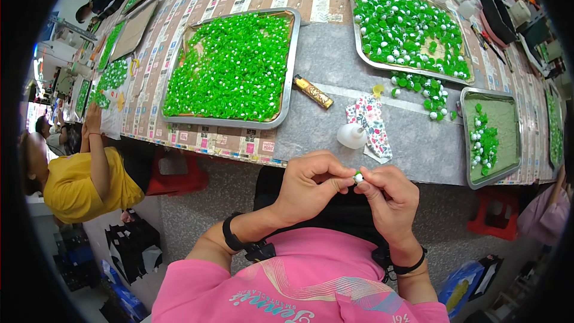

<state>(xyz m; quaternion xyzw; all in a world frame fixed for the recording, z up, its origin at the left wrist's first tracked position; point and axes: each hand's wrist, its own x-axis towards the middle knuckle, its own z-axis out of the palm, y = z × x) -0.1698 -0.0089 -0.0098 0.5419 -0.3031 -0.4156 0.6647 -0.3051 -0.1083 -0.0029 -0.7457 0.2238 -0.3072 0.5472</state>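
In front of my body, just off the table's near edge, a small green-and-white plastic piece [359,177] is pinched between both hands. My left hand [314,184] grips it from the left with thumb and forefinger. From the other side my right hand [390,196] pinches it the same way; the fingertips hide much of it. A white squeeze bottle [351,136] stands just beyond my fingers, beside a floral cloth [371,121]. Similar green-and-white pieces [427,93] lie loose on the grey table covering [326,48].
Metal trays of green pieces stand on the table: a large left one [292,63], a far-right one [412,72] and a smaller right one [506,101]. A gold-brown packet [313,92] lies between. A person in a yellow shirt [89,182] works at left. Red stools [494,212] stand below.
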